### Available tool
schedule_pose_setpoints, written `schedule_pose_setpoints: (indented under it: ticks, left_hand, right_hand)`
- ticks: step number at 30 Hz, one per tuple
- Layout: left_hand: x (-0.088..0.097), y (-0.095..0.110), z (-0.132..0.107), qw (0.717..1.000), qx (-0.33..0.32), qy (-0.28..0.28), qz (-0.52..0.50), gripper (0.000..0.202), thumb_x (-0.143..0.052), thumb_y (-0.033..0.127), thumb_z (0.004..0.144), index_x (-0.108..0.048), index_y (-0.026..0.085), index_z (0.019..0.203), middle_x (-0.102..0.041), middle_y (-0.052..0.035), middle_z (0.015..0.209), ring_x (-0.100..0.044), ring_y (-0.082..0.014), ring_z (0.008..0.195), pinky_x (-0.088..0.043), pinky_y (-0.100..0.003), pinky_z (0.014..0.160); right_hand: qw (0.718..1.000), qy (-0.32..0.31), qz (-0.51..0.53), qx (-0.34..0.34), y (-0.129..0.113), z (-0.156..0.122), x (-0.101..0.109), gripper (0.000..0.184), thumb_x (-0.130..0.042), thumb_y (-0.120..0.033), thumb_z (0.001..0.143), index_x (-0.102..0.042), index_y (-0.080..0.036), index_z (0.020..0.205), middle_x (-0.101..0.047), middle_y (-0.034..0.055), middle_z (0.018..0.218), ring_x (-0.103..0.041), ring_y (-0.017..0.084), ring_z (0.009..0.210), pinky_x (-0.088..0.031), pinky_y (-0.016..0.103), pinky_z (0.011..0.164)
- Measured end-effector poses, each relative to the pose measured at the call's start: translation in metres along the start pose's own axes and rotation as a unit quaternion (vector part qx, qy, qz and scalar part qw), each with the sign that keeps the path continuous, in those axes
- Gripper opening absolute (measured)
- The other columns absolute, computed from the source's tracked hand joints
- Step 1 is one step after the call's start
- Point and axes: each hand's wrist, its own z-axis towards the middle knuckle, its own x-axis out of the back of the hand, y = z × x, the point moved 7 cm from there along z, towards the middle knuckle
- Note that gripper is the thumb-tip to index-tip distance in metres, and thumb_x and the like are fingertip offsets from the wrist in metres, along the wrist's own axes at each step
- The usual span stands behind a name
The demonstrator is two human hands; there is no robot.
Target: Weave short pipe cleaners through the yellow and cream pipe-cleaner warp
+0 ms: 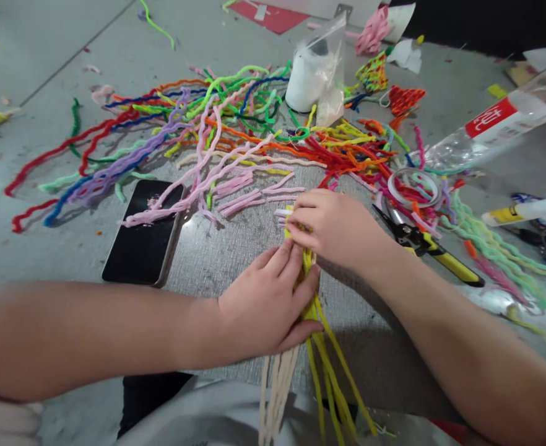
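Yellow pipe cleaners run in a bundle under both hands and hang past the near edge of the table. My left hand is closed over the bundle's middle, thumb and fingers around it. Higher up, my right hand pinches the bundle's top end, where short pink pieces stick out to the left. Cream pipe cleaners trail down from beneath my left hand. Just beyond my fingers lie short pink pipe cleaner pieces. The part inside both grips is mostly hidden.
A black phone lies at the left, with pink stems across it. Behind is a heap of coloured pipe cleaners. A bagged white roll, tape, yellow-black pliers and a plastic bottle stand or lie around the right side.
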Motion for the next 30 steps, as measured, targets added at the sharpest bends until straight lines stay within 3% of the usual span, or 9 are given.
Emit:
schedule_pose_setpoints:
  ticks: [3, 9, 16, 25, 30]
  left_hand:
    - [0.001, -0.001, -0.001, 1.000, 0.002, 0.002, -0.002, 0.077, -0.046, 0.066, 0.104, -0.057, 0.004, 0.149, -0.057, -0.0353, 0.147, -0.057, -0.0487, 0.139, -0.052, -0.059, 0.108]
    - [0.005, -0.008, -0.002, 0.999, 0.015, 0.022, -0.030, 0.078, -0.045, 0.073, 0.103, -0.059, 0.010, 0.146, -0.052, -0.0372, 0.150, -0.055, -0.0530, 0.139, -0.055, -0.064, 0.102]
    - [0.004, -0.019, 0.002, 0.998, 0.047, -0.011, -0.026, 0.089, -0.040, 0.079, 0.101, -0.051, 0.009, 0.155, -0.040, -0.0385, 0.161, -0.040, -0.0542, 0.153, -0.049, -0.066, 0.114]
    - [-0.002, -0.025, 0.003, 0.998, 0.063, -0.023, -0.016, 0.103, -0.034, 0.083, 0.101, -0.043, -0.002, 0.158, -0.038, -0.0373, 0.164, -0.040, -0.0506, 0.155, -0.044, -0.061, 0.122]
    - [0.003, -0.023, 0.002, 0.999, 0.052, -0.008, -0.002, 0.101, -0.038, 0.082, 0.100, -0.047, -0.003, 0.155, -0.042, -0.0379, 0.162, -0.041, -0.0525, 0.153, -0.045, -0.065, 0.120]
  right_hand:
    - [0.999, 0.023, 0.027, 0.002, 0.003, -0.003, 0.003, 0.023, -0.058, -0.021, 0.103, -0.076, -0.017, 0.088, -0.074, 0.0100, 0.098, -0.068, 0.026, 0.097, -0.050, 0.037, 0.082]
    - [0.986, 0.143, 0.086, -0.022, 0.027, -0.035, 0.027, 0.019, -0.058, -0.024, 0.102, -0.073, -0.018, 0.090, -0.073, 0.0085, 0.090, -0.070, 0.024, 0.088, -0.051, 0.036, 0.077]
    - [0.991, 0.068, 0.111, 0.014, 0.036, -0.049, 0.007, 0.016, -0.059, -0.027, 0.101, -0.071, -0.018, 0.094, -0.073, 0.0087, 0.092, -0.069, 0.026, 0.091, -0.051, 0.038, 0.081]
    - [0.991, 0.025, 0.130, -0.008, 0.037, -0.041, 0.001, 0.017, -0.058, -0.021, 0.097, -0.064, -0.020, 0.081, -0.071, 0.0060, 0.084, -0.064, 0.022, 0.082, -0.045, 0.033, 0.074]
    - [0.978, 0.030, 0.205, 0.002, 0.039, -0.039, 0.002, 0.012, -0.059, -0.018, 0.095, -0.070, -0.020, 0.090, -0.073, 0.0047, 0.088, -0.064, 0.019, 0.081, -0.046, 0.031, 0.075]
